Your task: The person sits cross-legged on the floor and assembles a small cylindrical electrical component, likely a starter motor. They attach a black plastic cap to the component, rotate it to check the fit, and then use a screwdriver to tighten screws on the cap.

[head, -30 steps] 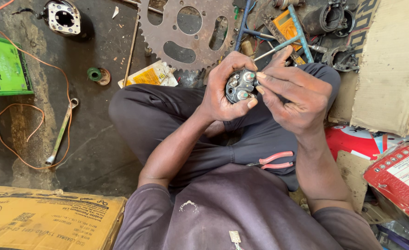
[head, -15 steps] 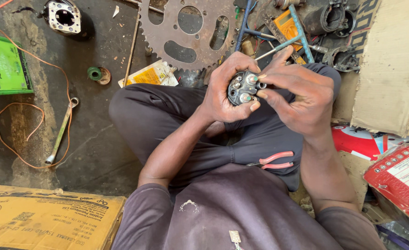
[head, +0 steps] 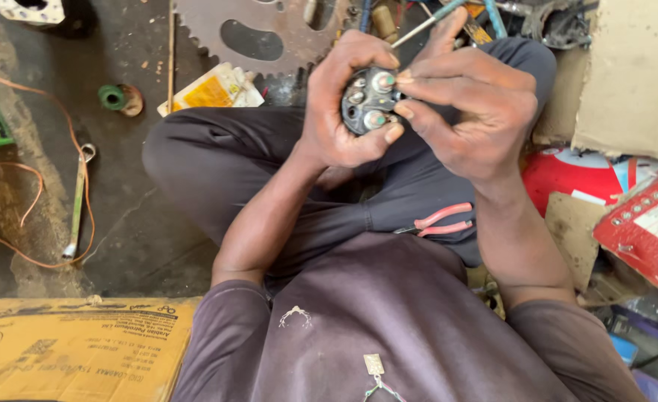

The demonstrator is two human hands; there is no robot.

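I sit cross-legged on a dark workshop floor. My left hand (head: 340, 112) grips a small round dark metal part (head: 366, 100) with several silvery studs on its face, held above my knees. My right hand (head: 470, 104) is against the part's right side, its fingertips pinching at the studs. A thin screwdriver shaft (head: 429, 24) sticks up behind my right hand; whether that hand holds it I cannot tell. Pink-handled pliers (head: 439, 221) rest on my lap below my right wrist.
A large toothed sprocket (head: 262, 33) lies on the floor ahead. To the left lie a wrench (head: 77, 201), an orange wire loop (head: 39, 223), a green tape roll (head: 112, 97) and a yellow packet (head: 213, 89). A cardboard box (head: 76, 350) is near left; red packaging (head: 641, 223) crowds the right.
Both hands stay on the round part, turning it slightly. The view has closed in and shifted, so the hands and lap fill more of the frame.
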